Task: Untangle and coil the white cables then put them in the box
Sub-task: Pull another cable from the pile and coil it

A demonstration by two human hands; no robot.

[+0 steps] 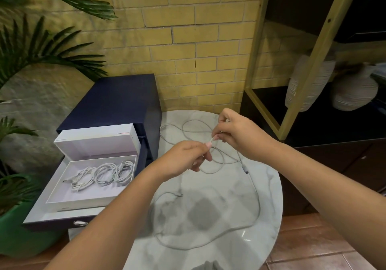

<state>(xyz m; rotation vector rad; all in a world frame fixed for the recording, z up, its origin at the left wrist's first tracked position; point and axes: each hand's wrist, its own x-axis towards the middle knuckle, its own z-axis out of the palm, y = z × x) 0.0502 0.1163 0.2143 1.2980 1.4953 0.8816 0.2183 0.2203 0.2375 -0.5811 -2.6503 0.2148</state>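
My left fingers (pixel 203 147) and right fingers (pixel 218 133) both pinching thin white tangled cable (pixel 246 169), round marble worktop (pixel 219 217) beneath them.

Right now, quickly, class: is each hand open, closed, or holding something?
Left hand: closed, pinching the white cable.
Right hand: closed, pinching the same white cable.

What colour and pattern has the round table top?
White with grey marble veining; the table top shows best in the head view.
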